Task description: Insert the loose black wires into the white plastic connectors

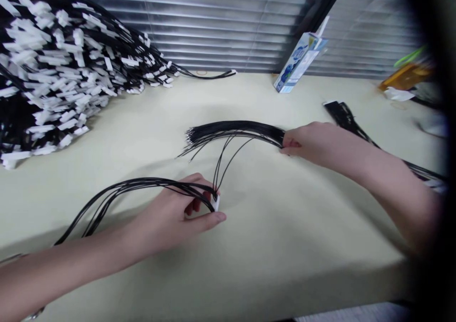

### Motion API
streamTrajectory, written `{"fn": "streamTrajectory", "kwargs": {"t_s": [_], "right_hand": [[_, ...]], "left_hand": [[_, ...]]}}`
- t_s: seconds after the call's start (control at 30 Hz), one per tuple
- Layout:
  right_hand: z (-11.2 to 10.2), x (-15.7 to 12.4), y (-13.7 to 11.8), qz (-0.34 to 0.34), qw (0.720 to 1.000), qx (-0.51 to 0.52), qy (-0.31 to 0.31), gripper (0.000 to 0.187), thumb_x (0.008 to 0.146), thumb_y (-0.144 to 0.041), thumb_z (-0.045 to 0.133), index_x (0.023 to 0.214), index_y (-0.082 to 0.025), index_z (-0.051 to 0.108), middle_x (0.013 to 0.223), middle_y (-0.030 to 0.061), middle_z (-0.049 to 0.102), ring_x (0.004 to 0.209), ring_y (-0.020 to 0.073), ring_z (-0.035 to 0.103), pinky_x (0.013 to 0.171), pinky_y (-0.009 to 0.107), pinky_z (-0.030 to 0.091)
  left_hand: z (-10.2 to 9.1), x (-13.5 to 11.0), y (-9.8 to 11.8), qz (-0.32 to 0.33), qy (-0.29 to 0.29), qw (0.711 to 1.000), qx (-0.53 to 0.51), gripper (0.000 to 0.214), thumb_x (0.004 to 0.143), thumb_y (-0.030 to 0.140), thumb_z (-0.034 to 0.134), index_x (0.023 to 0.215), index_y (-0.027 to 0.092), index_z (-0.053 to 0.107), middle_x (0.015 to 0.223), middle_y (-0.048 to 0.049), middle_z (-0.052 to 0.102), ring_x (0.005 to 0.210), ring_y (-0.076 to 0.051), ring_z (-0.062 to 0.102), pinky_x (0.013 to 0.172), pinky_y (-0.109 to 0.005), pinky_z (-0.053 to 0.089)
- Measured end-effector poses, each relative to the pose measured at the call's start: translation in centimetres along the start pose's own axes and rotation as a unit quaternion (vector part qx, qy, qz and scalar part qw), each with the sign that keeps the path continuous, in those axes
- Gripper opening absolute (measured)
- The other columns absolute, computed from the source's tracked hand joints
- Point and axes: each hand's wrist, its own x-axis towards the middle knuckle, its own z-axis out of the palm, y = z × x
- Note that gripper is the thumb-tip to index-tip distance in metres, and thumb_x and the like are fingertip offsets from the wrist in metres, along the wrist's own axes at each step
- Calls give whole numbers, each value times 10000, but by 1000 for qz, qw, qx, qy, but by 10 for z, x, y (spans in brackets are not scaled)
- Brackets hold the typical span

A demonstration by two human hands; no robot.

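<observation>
Between the thumb and fingers of my left hand (188,205) is a small white connector (215,202). Several black wires (142,182) run from it, arching back over my left wrist, and a few thinner ones rise from it towards the bundle. On the table lies a bundle of loose black wires (235,126), with shiny metal tips fanned out at its left end. My right hand (309,141) is closed at the right end of this bundle, thumb and fingers pinched together; whether it grips the whole bundle or only some wires, I cannot tell.
A big heap of black cables with white connectors (67,70) fills the back left of the table (270,246). A blue and white drink carton (301,61) stands by the window blinds (213,23). More black cables (344,118) lie beyond my right forearm, near an orange item (406,75).
</observation>
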Motion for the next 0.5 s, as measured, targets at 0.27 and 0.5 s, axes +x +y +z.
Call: {"fn": "streamTrajectory", "kwargs": {"t_s": [0.27, 0.5], "right_hand": [[0, 13, 9, 1, 997, 65, -52, 156, 785, -338, 544, 841, -226, 636, 722, 35, 640, 612, 179, 556, 518, 276, 362], [-3, 1, -5, -18, 975, 218, 29, 288, 839, -392, 514, 806, -159, 680, 750, 50, 682, 686, 152, 613, 604, 266, 434]], "left_hand": [[0, -1, -3, 30, 28, 999, -5, 179, 837, 227, 537, 1014, 212, 552, 1017, -37, 546, 629, -83, 511, 483, -190, 428], [-1, -1, -7, 37, 51, 996, -66, 202, 845, 227, 551, 1045, 246, 542, 1075, -32, 531, 771, -116, 574, 616, -233, 515]]}}
